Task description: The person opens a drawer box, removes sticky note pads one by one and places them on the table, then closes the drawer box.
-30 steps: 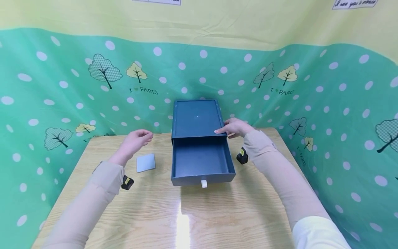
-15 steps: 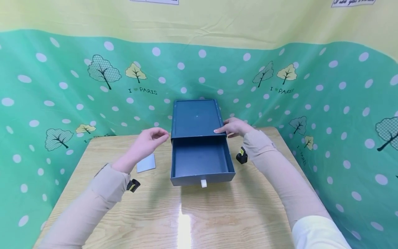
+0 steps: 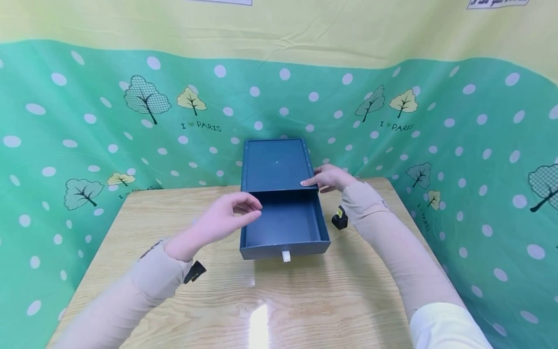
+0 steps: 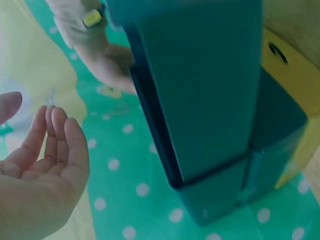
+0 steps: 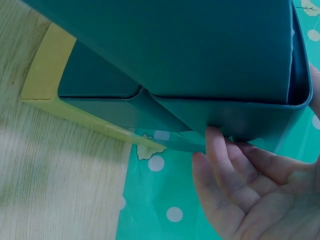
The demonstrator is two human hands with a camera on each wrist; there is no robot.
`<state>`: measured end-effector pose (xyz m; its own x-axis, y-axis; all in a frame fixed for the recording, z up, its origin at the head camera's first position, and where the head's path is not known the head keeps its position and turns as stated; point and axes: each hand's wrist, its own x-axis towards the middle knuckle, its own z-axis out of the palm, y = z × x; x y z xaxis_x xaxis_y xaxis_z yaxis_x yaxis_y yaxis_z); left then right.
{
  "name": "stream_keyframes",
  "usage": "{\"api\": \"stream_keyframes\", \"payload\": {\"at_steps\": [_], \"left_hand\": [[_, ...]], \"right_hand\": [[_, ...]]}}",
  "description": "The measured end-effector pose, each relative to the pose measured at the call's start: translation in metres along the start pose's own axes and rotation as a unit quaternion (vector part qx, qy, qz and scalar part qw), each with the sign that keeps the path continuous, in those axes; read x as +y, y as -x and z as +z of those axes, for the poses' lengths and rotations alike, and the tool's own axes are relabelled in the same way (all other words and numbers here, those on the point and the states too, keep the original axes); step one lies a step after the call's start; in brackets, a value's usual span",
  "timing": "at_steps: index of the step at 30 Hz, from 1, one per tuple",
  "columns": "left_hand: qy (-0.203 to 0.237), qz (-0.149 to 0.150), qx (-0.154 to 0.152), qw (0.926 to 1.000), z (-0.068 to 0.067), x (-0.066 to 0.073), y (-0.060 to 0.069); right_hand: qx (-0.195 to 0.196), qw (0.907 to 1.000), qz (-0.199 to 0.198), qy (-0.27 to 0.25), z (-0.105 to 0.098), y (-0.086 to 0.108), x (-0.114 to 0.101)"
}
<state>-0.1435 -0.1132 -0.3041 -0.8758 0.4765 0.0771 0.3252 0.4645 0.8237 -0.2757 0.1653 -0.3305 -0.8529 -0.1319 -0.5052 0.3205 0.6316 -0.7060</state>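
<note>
A dark blue drawer box (image 3: 276, 165) stands near the back of the table, and its drawer (image 3: 285, 223) is pulled well out, with a white pull tab (image 3: 286, 256) at the front. My right hand (image 3: 330, 178) rests on the box's right front corner, thumb on the top and fingers touching the side wall (image 5: 235, 117). Over the drawer's left wall, in the head view, appears my left hand (image 3: 228, 216). Its fingers are loosely bent and hold nothing; the left wrist view shows this hand (image 4: 47, 167) apart from the box.
In the wrist views a yellow unit (image 5: 47, 67) sits under the blue box. A pale blue card (image 3: 194, 221) lies on the wooden table (image 3: 305, 300), nearly all hidden behind my left arm. Green dotted cloth (image 3: 165, 160) hangs close behind the box.
My left hand has moved right, from above the card to over the drawer's left side, and now covers most of the card. The right hand, box and drawer stay in place.
</note>
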Motion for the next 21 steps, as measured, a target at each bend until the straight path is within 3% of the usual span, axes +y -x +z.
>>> {"api": "stream_keyframes", "payload": {"at_steps": [8, 14, 17, 21], "left_hand": [[0.063, -0.022, -0.089, 0.9938, 0.014, 0.009, 0.014], [0.137, -0.039, -0.170, 0.9750, 0.028, 0.006, 0.022], [0.159, -0.047, -0.197, 0.9663, 0.036, 0.003, 0.025], [0.164, -0.058, -0.216, 0.9608, 0.045, -0.001, 0.030]], "right_hand": [[0.000, 1.0000, 0.000, 0.001, 0.000, 0.001, 0.000], [-0.001, 1.0000, -0.002, -0.004, 0.000, 0.000, 0.001], [-0.001, 1.0000, -0.003, -0.005, 0.000, 0.000, 0.002], [-0.001, 1.0000, -0.005, -0.002, 0.000, 0.001, 0.002]]}}
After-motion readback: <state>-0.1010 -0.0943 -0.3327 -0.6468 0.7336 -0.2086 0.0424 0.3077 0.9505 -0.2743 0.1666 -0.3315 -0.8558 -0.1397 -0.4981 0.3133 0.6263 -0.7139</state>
